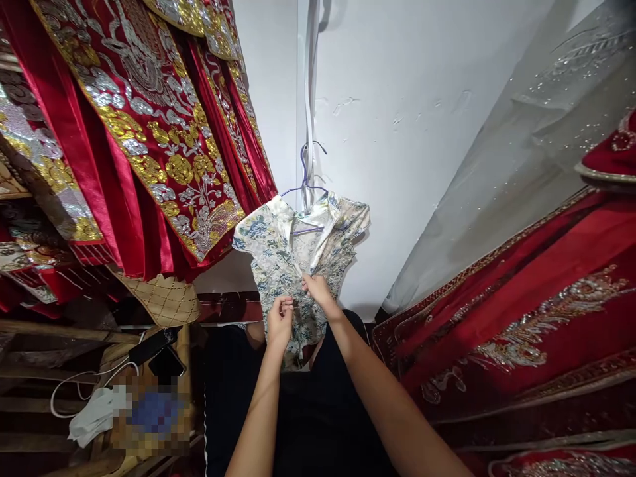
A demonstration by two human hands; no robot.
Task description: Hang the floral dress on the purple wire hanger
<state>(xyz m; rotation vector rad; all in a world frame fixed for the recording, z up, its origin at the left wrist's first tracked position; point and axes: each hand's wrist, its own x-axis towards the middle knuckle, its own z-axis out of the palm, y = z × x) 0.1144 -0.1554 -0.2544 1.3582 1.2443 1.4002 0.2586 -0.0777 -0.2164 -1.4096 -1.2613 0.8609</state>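
- A small pale silk dress with a blue-and-green floral print [285, 265] hangs on a thin purple wire hanger [304, 189] against the white wall [397, 132], between the racks of garments on either side.
- The left hand [279, 322] is closed, its fingers pinching the front of the dress low down near the centre line.
- The right hand [318, 289] sits just above and beside it, fingertips pressed together on the fabric at the front opening.
- Judged step: the two hands appear to be working the front closure of the dress, fastening or undoing it; which of the two cannot be told.
- Judged requirement: any further work along the placket calls for one hand holding the cloth taut while the other works the small fastening, the light hanger being liable to swing.
- Red satin robes with gold and silver embroidery [149, 132] hang at the left; a further red embroidered garment [521, 318] lies at the right.
- A dark phone with a white cable [154, 344] rests on wooden shelving at lower left.
- Hidden: the fastening itself is covered by the fingers; the dress hem is cut off behind the forearms; one patch at lower left is blurred.
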